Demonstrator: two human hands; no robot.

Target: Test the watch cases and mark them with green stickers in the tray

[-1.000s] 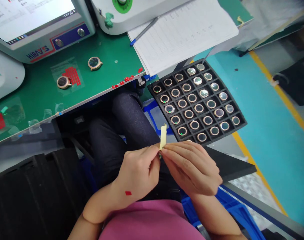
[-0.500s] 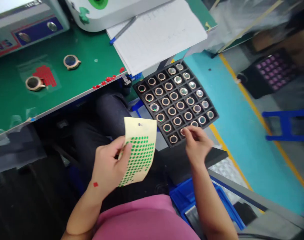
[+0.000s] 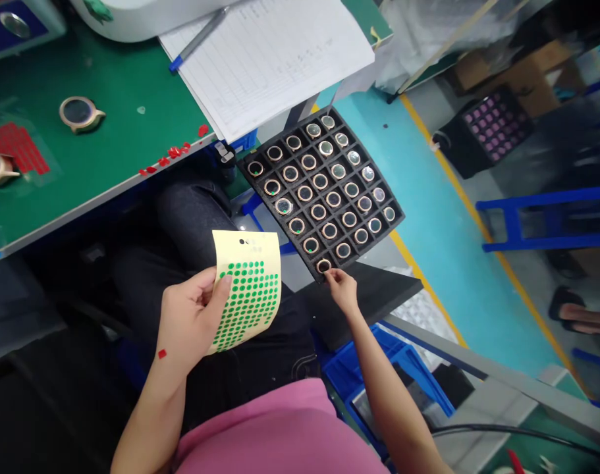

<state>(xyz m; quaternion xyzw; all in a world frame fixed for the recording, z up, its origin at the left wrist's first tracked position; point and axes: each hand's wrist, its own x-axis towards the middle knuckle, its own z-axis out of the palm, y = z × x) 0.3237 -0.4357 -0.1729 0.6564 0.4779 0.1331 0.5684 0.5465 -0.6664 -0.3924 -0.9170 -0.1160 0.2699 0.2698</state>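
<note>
My left hand (image 3: 191, 316) grips a pale yellow sticker sheet (image 3: 247, 296) with rows of round green dots; its top part is bare except for a few marks. A small red square sticks to my left wrist. My right hand (image 3: 343, 289) has its fingers pinched together at the near corner of a black compartment tray (image 3: 330, 108). The fingertips touch the edge of a round watch case (image 3: 323, 266) in the corner cell; whatever lies between them is hidden. Similar round cases sit in the other cells, and several along the left edge carry a green dot (image 3: 298, 232).
On the green table (image 3: 116, 158) lie a watch case (image 3: 78, 113), red stickers (image 3: 20, 148), red scraps (image 3: 175, 153), papers (image 3: 280, 66) and a pen (image 3: 198, 39). Below right is a blue crate (image 3: 379, 368). A blue stool (image 3: 551, 214) stands on the floor.
The view has shifted, so table and tray appear further left. My right hand has moved from the neighbouring cell to the corner case. My left hand still holds the sheet.
</note>
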